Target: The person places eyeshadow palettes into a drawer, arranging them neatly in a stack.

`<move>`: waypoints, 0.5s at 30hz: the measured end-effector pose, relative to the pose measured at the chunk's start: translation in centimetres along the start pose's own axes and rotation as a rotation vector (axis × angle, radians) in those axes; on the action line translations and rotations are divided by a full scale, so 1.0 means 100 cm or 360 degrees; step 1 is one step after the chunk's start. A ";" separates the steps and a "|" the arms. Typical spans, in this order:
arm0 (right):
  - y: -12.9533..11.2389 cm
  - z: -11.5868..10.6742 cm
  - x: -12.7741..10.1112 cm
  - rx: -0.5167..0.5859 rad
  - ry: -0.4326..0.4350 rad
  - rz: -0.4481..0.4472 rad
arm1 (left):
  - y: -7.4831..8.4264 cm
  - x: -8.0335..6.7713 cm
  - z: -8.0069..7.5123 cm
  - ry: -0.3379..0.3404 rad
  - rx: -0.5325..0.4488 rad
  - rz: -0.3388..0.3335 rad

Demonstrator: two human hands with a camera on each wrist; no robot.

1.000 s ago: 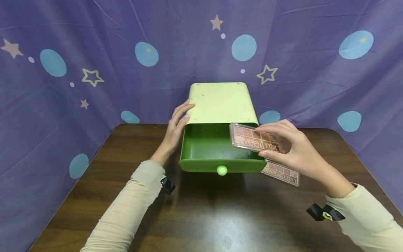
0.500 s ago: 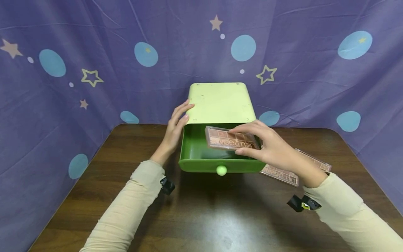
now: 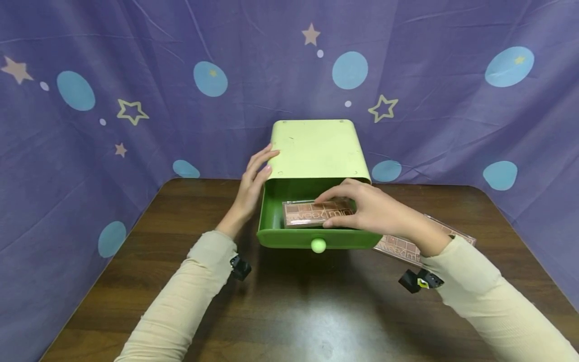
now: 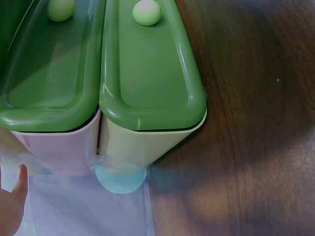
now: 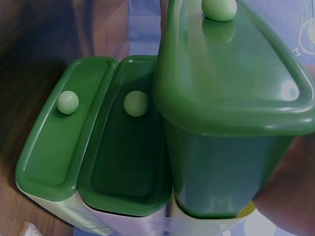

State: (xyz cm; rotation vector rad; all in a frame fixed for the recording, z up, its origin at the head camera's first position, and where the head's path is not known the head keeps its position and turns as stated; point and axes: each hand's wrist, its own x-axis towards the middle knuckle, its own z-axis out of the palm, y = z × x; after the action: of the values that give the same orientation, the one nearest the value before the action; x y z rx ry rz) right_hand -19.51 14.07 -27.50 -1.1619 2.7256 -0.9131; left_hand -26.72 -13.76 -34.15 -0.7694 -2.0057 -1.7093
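An eyeshadow palette (image 3: 300, 214) with "sweet mini" lettering lies within the pulled-out top drawer (image 3: 271, 238) of a small pale-green cabinet (image 3: 316, 148). My right hand (image 3: 362, 206) pinches its right part between thumb and fingers, over the drawer's right side. My left hand (image 3: 249, 186) rests against the cabinet's upper left side, fingers extended along the edge. In the left wrist view only a bit of the left hand (image 4: 12, 206) shows at the left border. The right wrist view has the opened drawer (image 5: 236, 73) filling the right side, its contents hidden.
Two more eyeshadow palettes, a nearer palette (image 3: 398, 249) and a farther palette (image 3: 452, 230), lie on the brown wooden table (image 3: 289, 311) right of the cabinet, partly behind the right forearm. Two lower drawers, a middle drawer (image 5: 125, 152) and a bottom drawer (image 5: 59, 147), are closed. A patterned curtain (image 3: 271, 60) hangs behind.
My right hand has carried the palette left and down, from over the drawer's right edge into the drawer. The farther palette has come into sight behind the forearm. My left hand stays put.
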 end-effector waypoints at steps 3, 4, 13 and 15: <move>0.001 0.000 0.002 -0.0024 -0.0016 0.0021 | 0.001 0.000 0.000 -0.0002 0.0000 -0.0009; 0.002 0.000 0.003 -0.0039 -0.0018 0.0027 | 0.001 0.000 0.000 -0.0004 0.0000 -0.0015; 0.007 0.006 0.011 -0.0186 -0.0017 -0.0025 | 0.034 -0.004 0.003 -0.0029 -0.0012 -0.0078; 0.008 0.008 0.014 -0.0209 -0.0024 -0.0055 | 0.039 -0.004 0.004 -0.0026 -0.0015 -0.0088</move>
State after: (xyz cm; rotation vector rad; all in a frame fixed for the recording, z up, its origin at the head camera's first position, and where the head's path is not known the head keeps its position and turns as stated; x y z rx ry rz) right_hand -20.82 13.23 -28.32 -1.2350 2.7988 -0.7353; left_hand -23.90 -13.06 -31.45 -0.7399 -2.0495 -1.7495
